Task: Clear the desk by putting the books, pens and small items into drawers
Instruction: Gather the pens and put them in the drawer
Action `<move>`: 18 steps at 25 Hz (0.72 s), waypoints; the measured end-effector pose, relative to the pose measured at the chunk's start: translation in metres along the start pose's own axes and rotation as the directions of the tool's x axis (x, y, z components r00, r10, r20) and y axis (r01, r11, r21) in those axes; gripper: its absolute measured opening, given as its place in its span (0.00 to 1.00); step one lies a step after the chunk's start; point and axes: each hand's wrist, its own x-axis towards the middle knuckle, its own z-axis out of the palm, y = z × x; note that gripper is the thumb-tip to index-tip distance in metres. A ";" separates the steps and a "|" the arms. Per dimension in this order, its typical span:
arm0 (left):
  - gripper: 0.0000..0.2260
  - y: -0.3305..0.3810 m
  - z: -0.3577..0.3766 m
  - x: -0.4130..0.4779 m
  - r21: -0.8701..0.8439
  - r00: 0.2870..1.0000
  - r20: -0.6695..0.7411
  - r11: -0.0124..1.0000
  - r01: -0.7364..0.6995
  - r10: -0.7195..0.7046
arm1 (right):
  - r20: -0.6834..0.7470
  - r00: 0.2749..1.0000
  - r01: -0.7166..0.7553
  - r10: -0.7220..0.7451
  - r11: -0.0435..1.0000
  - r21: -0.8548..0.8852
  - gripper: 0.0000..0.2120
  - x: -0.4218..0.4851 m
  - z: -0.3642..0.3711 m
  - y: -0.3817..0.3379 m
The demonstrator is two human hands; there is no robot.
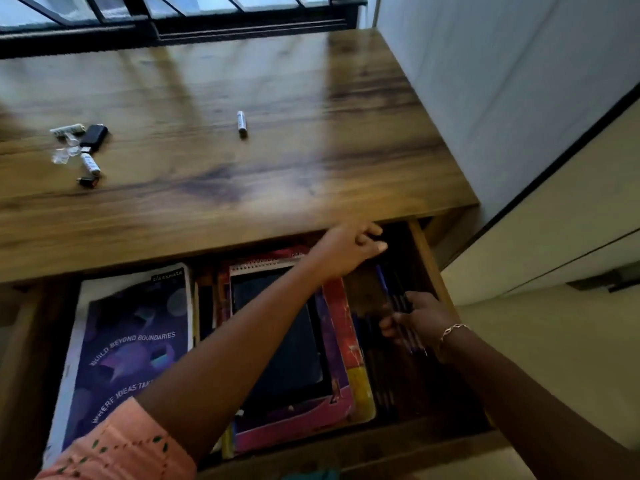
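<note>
The wooden desk's drawer (431, 261) stands pulled out below the desktop (242, 174). In it lie a purple notebook (131, 344), a spiral pad under a dark tablet (280, 327) and a red-edged book (341, 317). My right hand (420, 320) grips a bunch of dark and blue pens (398, 301) over the drawer's right side. My left hand (349, 249) hovers at the drawer's back with fingers loosely curled, holding nothing I can see. On the desktop lie a grey marker (242, 123) and a cluster of small items (83, 147).
A window with dark bars (173, 22) runs along the desk's far edge. A white wall (502, 81) and a pale cabinet (571, 220) stand close on the right. More pens lie along the drawer's right wall.
</note>
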 end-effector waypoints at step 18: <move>0.07 -0.031 0.101 0.012 0.298 0.958 0.223 0.949 0.107 -0.178 | -0.244 0.961 -0.095 -0.131 0.672 -0.734 0.17 -0.012 0.019 0.063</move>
